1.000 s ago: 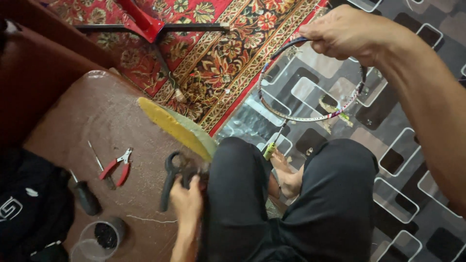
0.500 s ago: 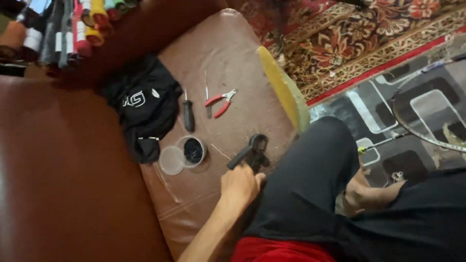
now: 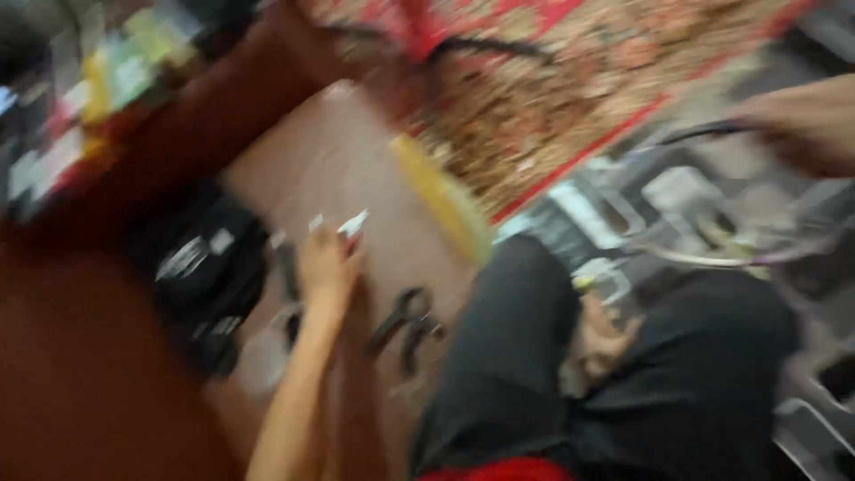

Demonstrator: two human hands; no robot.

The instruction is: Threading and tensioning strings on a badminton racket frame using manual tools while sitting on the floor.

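The picture is badly smeared. The left hand (image 3: 328, 258) is down on the brown seat cushion (image 3: 356, 160), its fingers closed round a small tool with pale tips (image 3: 352, 223) — what kind, the blur hides. Just beside it on the cushion lies a dark plier-like tool (image 3: 405, 321), and a black bag (image 3: 200, 267) sits on the hand's other side. The right hand (image 3: 802, 125) is up at the frame's edge, gripping the racket frame (image 3: 712, 254) by its dark shaft, over the patterned floor.
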